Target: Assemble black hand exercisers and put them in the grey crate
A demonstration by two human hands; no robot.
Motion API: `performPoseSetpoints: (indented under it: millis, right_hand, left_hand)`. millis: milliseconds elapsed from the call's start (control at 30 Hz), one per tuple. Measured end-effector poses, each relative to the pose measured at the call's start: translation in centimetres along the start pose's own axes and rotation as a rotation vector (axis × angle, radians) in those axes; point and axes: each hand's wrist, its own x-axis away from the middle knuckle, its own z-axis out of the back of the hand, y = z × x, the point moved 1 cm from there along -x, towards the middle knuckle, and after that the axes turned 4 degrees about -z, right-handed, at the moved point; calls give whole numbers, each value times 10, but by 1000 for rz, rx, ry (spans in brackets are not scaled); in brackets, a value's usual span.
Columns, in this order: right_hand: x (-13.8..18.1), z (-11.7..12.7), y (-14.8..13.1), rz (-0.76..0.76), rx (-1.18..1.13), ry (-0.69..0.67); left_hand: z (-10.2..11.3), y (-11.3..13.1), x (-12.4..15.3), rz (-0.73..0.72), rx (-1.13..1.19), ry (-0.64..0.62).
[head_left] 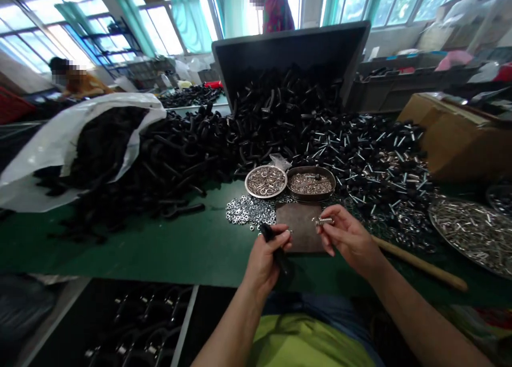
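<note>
The left hand (pixel 266 257) grips a black handle (pixel 267 232); the right hand (pixel 352 239) pinches a screw (pixel 323 221), which could slip and get lost among the washers (pixel 250 211).

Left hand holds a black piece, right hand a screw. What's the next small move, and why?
Probably bring the screw in the right hand across to the top end of the black piece in the left hand: both sit apart over the brown pad, screw lying level.
</note>
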Motion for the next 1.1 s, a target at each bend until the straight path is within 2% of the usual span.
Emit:
performPoseSetpoints:
  millis: [67, 167, 300, 467, 533, 600, 700, 733, 800, 867, 933, 1000, 1100]
  right_hand:
    - [7, -16, 7, -58, -26, -47]
    - [9, -28, 15, -102, 32, -92]
    - [5, -33, 18, -119, 71, -84]
    - [0, -34, 18, -200, -100, -46]
    - [-1, -31, 17, -224, -96, -36]
    - [-3, -27, 15, -172, 62, 5]
    - [-2, -22, 9, 24, 472, 98]
    - [-1, -21, 5, 89, 597, 116]
    - [2, -20, -1, 175, 751, 135]
    - [4, -20, -8, 202, 772, 145]
    - [4, -22, -13, 186, 716, 140]
    - [4, -24, -16, 168, 677, 128]
    - [2, -28, -17, 171, 697, 111]
  left_hand:
    - [-6, -1, 5, -16, 8, -28]
    - [-11, 1, 11, -67, -20, -80]
    - [-9, 1, 12, -121, -91, -122]
    - [1, -1, 8, -221, -238, -155]
    - [4, -1, 7, -289, -343, -161]
    - [5, 1, 8, -386, -471, -166]
    - [4, -1, 10, -501, -589, -173]
    - [3, -4, 9, -469, -569, -174]
    - [1, -13, 7, -257, -402, -181]
    - [-2, -24, 3, 38, -156, -196]
    - [-4, -33, 0, 245, 30, -208]
    - [-7, -38, -3, 323, 107, -219]
    - [-12, -38, -3, 321, 128, -255]
